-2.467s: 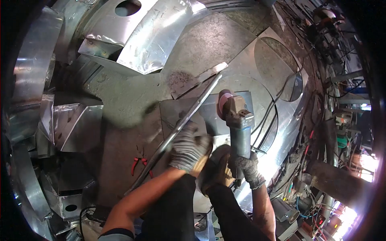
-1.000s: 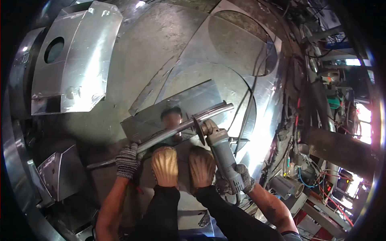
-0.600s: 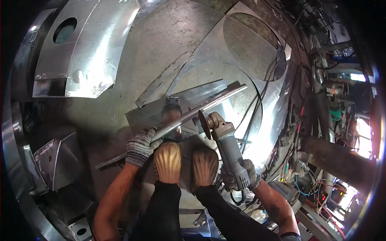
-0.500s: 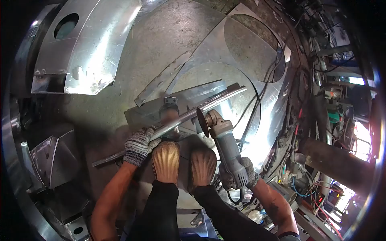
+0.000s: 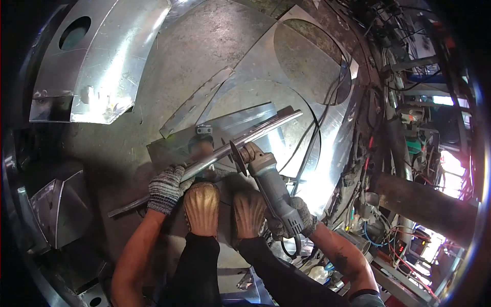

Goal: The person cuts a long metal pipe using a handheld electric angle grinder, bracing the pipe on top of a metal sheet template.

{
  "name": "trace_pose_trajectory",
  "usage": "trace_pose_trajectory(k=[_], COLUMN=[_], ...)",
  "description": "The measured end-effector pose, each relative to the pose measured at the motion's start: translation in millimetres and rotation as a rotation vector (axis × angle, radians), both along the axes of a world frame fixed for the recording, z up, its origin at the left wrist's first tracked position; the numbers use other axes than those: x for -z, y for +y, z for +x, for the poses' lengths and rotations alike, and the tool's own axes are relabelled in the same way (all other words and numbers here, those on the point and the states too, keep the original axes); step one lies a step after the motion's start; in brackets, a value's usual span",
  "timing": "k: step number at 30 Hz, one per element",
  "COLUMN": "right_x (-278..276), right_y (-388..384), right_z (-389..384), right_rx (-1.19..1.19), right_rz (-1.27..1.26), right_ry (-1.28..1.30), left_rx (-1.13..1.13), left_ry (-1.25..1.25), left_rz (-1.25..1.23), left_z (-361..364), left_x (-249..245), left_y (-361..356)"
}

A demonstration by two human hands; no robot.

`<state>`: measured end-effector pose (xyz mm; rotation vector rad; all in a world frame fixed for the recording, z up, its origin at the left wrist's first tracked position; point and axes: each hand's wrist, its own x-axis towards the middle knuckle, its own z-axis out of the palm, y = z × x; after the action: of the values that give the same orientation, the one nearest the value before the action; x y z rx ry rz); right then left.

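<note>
Wearing a striped knit glove, my left hand is wrapped round a shiny metal tube, which lies diagonally in front of my shoes. My right hand, also gloved, grips the rear body of a grey angle grinder. The grinder's disc stands at the tube's near side, close to its middle; whether it touches the tube cannot be made out. Beneath the tube lies a flat metal strip, with a small metal block by it.
A large bent metal panel with a round hole is at the upper left. Cut sheet metal lies ahead, crossed by a black cable. Folded metal sits at the left. Wires and a thick pipe are at the right.
The whole view has shifted, so most things appear slightly further left. The grinder and its disc have moved left along the tube, towards my left hand. Both hands keep their hold.
</note>
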<state>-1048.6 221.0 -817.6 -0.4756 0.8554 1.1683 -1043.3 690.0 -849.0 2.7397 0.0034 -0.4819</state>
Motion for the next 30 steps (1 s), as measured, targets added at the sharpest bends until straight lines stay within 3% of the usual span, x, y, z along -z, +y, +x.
trace_pose_trajectory(k=[4, 6, 7, 11, 14, 16, 17, 30], right_x=[-19, -32, -40, -52, -54, -51, -56, -76], right_y=[10, 28, 44, 52, 55, 50, 45, 64], right_z=[10, 20, 28, 35, 32, 33, 30, 52], right_rx=[-0.012, 0.006, 0.052, 0.021, 0.037, 0.019, 0.064, -0.02], right_rz=[0.008, 0.042, 0.287, 0.399, 0.406, 0.314, 0.146, 0.291], right_ry=[-0.025, 0.026, 0.013, -0.077, -0.108, -0.147, -0.066, -0.002], left_rx=[-0.033, -0.001, -0.006, -0.009, -0.034, -0.023, 0.007, 0.016], left_ry=[0.147, -0.069, -0.064, 0.003, 0.007, 0.211, 0.062, 0.179], left_rz=[0.02, -0.007, -0.005, 0.007, 0.0, 0.047, 0.035, 0.037], left_z=[4, -1, -1, 2, 1, 8, -1, 9], left_x=[-9, -2, -2, -2, -2, -14, 4, -16], left_y=[-2, -1, 0, 1, 0, -1, 3, 1])
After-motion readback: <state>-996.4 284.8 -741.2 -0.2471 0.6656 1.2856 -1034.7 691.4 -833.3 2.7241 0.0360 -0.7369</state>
